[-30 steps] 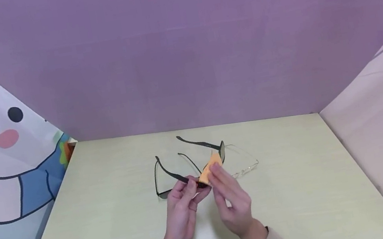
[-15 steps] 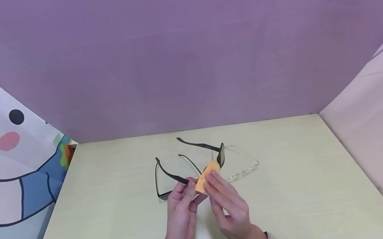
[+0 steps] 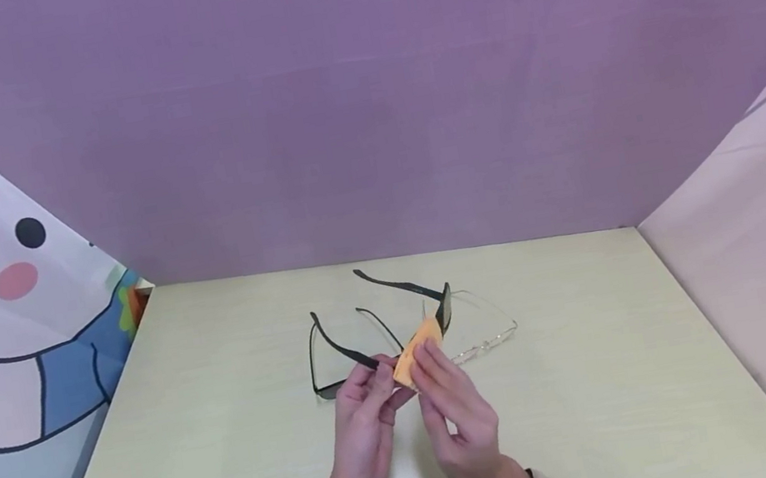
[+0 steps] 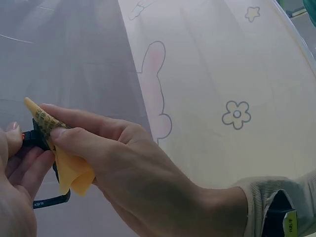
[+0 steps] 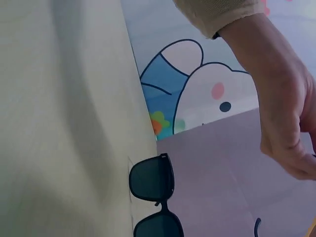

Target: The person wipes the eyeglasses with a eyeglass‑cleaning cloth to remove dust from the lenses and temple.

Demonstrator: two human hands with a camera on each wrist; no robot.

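Note:
My left hand (image 3: pixel 361 424) grips a pair of black-framed sunglasses (image 3: pixel 445 309) by the near side, their temples spread and pointing away. My right hand (image 3: pixel 462 420) pinches a yellow-orange cleaning cloth (image 3: pixel 417 352) over a lens, which the cloth largely hides. In the left wrist view, the thumb and fingers of my right hand (image 4: pixel 113 143) squeeze the cloth (image 4: pixel 74 165), dark printing showing on it. Fingers of my left hand (image 4: pixel 17 173) hold the dark frame beside it. My left hand (image 5: pixel 286 103) also appears in the right wrist view.
Behind my hands, a second pair of black sunglasses (image 5: pixel 152 178) lies on the pale table (image 3: pixel 603 371). Thin metal-framed glasses (image 3: pixel 485 347) lie to the right. A purple backdrop (image 3: pixel 361 107) rises at the far edge, with printed cloths at both sides.
My right hand and the cloth have slid down and left along the sunglasses compared with a second ago. Over the last half second they shift only slightly. The left hand keeps its hold.

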